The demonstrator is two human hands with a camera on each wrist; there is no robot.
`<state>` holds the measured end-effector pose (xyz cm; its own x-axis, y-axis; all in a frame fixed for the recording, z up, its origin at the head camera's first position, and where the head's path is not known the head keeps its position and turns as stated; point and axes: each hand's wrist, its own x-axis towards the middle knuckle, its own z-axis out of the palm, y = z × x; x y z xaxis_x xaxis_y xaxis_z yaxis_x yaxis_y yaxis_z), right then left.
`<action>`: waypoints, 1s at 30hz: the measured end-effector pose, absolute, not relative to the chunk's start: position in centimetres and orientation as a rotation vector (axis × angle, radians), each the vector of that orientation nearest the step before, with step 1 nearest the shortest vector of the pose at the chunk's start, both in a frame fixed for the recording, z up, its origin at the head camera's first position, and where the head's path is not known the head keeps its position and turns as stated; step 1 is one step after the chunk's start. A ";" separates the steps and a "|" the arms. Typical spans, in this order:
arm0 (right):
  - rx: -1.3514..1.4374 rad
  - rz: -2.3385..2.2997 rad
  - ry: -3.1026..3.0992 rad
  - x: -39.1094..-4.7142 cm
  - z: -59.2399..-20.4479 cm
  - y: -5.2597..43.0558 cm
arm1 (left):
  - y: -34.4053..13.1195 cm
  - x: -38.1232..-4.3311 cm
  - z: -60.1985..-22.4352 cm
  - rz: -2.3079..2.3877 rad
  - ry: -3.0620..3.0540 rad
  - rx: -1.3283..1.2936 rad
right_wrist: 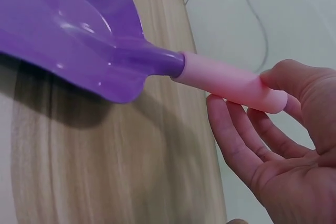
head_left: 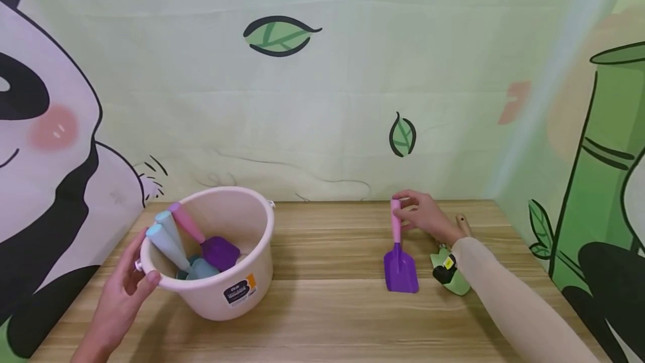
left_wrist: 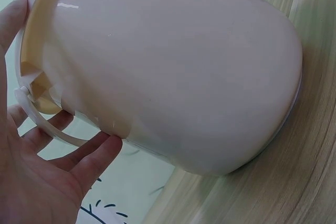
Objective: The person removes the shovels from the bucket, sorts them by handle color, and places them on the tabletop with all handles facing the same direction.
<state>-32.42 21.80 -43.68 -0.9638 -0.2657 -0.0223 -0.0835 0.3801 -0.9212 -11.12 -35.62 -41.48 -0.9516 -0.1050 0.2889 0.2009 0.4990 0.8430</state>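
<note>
My left hand (head_left: 121, 289) grips the rim of a pale pink bucket (head_left: 229, 296) at the left of the table. In the left wrist view the thumb lies at the rim, while the fingers (left_wrist: 100, 158) reach around the bucket's handle (left_wrist: 52, 129) to the outer wall. My right hand (head_left: 425, 214) pinches the end of a small shovel's pink handle (right_wrist: 226, 80) between thumb and fingers. The shovel's purple blade (head_left: 401, 271) points toward me, with its shadow on the wood in the right wrist view. Inside the bucket are another purple shovel (head_left: 220, 253) and two blue-handled tools (head_left: 168, 245).
Under my right forearm lies a green tool (head_left: 457, 283) with a black and yellow label; a brown handle end (head_left: 462, 223) shows beside the wrist. A printed cloth (head_left: 327, 128) stands behind the wooden table (head_left: 327, 318) and along its sides.
</note>
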 end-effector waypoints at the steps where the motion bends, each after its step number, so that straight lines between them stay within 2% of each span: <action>1: -0.318 -1.625 2.467 -32.4 -43.8 21.8 | -35.6 -11.1 -41.5 -1.434 -2.442 -0.081; 30: -0.311 -1.546 2.446 -32.5 -45.3 22.0 | -35.7 -11.0 -41.5 -1.447 -2.456 -0.082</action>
<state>-32.55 22.05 -45.26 -0.9508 -0.2991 -0.0805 -0.0557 0.4207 -0.9055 -10.96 -35.65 -41.45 -0.9568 -0.0964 0.2742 0.1932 0.4941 0.8477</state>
